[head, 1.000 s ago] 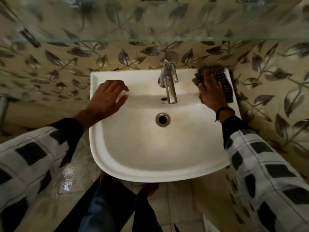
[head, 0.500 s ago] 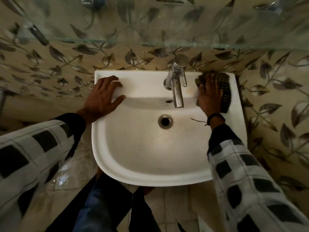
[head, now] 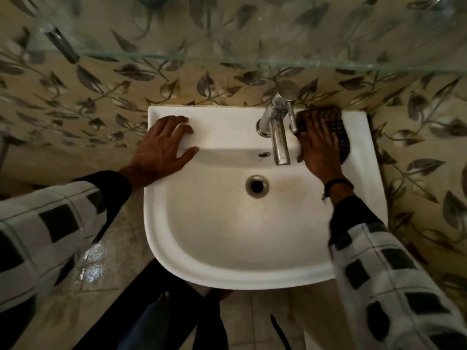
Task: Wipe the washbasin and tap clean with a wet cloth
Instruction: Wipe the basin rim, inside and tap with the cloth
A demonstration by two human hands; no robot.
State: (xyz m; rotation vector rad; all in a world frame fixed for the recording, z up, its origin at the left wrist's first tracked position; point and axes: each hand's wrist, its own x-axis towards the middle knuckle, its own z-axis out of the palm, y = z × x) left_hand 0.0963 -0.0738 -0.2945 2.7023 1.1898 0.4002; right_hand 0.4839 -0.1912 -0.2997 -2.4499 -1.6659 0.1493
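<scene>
White washbasin wall-mounted, bowl dry-looking. Chrome tap far centre-right, spout over bowl. Dark checked cloth flat on ledge just right of tap.

Left hand, right hand — both flat

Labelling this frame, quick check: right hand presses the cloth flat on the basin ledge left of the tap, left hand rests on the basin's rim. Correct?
One error: the cloth sits right of the tap, not left, as the head view shows. The rest holds: the right hand presses it flat on the basin ledge, and the left hand rests on the rim.
</scene>
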